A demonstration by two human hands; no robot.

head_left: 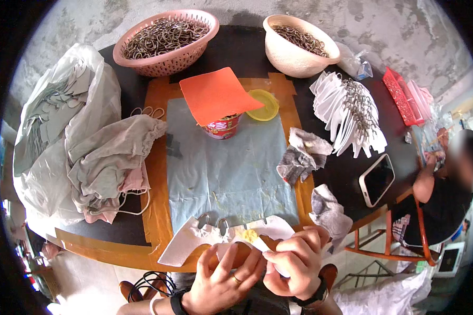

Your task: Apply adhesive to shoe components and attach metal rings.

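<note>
At the near edge of the table lies a curved white strip (181,245) fitted with metal rings (223,227) along its far edge. A yellow smear (248,234) marks its middle. My left hand (226,275), wearing a ring, has its fingers bent over the strip's near edge. My right hand (295,262) is curled closed on the strip's right part, thumb tucked toward the fingers. What lies between the fingertips is partly hidden. Under the strip is a blue sheet (228,168), on which stands a red printed tub (222,127) partly covered by an orange sheet (215,96).
Two baskets, one pink (168,64) and one cream (291,63), hold metal rings. White strips with rings (347,113) lie right, near a phone (377,180) and grey gloves (304,152). A plastic bag (97,68) and cloth (115,152) are left. Another person (452,205) sits right.
</note>
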